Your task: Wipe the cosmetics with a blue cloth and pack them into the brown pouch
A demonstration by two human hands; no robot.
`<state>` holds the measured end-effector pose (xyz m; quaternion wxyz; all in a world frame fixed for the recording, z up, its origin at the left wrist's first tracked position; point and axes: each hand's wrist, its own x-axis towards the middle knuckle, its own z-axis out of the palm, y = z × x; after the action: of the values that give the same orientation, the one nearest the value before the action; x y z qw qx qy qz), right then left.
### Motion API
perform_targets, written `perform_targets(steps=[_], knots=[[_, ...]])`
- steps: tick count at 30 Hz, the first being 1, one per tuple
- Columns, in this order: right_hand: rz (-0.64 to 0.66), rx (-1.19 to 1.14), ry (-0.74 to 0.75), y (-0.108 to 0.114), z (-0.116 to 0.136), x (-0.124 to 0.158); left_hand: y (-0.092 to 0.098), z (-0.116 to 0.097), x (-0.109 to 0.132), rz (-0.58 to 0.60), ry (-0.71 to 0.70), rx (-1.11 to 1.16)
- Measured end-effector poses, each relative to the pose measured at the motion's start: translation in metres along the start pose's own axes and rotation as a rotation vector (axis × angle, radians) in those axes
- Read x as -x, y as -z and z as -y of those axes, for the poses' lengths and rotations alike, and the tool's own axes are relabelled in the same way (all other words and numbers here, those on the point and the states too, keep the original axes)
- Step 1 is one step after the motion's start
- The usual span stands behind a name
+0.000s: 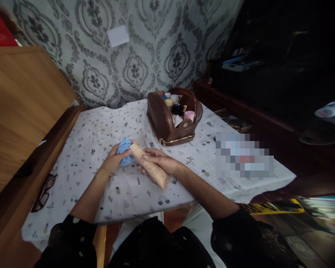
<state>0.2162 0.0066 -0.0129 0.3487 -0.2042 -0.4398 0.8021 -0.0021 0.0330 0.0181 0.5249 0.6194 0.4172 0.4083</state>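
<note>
A beige squeeze tube (153, 171) lies slanted across my hands, just above the patterned white cloth (100, 126). Around its body, my right hand (159, 160) is closed with the fingers wrapped. My left hand (115, 158) grips a crumpled blue cloth (125, 149), pressed against the tube's upper left end. Some of the left fingers are hidden behind the blue cloth. Beyond my hands stands an unzipped brown toiletry bag (162, 119), with several bottles and jars inside, among them a pink-lidded jar (189, 115).
Dark-framed glasses (44, 193) rest at the table's left edge, beside a wooden panel (25, 93). A pixelated item (242, 156) lies on the right side. Dark furniture (268, 93) stands at the right, with a cup (321, 130) on it. The patterned wall (134, 70) rises behind.
</note>
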Motion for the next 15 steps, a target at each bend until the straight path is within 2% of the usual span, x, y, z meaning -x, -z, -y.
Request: perform_targets(steps=[3,6,11,15], knots=[[0.070,-0.083,-0.016,0.000,0.002,0.001,0.001,-0.003,0.002,0.028,-0.006,0.057],[0.116,-0.109,-0.040,0.000,0.004,0.002,-0.002,-0.006,0.003,0.001,-0.003,0.110],[0.088,-0.093,-0.015,0.000,0.001,0.000,-0.013,-0.010,0.003,-0.082,0.060,0.135],[0.045,-0.141,0.018,0.001,-0.002,-0.003,-0.026,-0.006,0.006,-0.103,0.093,0.099]])
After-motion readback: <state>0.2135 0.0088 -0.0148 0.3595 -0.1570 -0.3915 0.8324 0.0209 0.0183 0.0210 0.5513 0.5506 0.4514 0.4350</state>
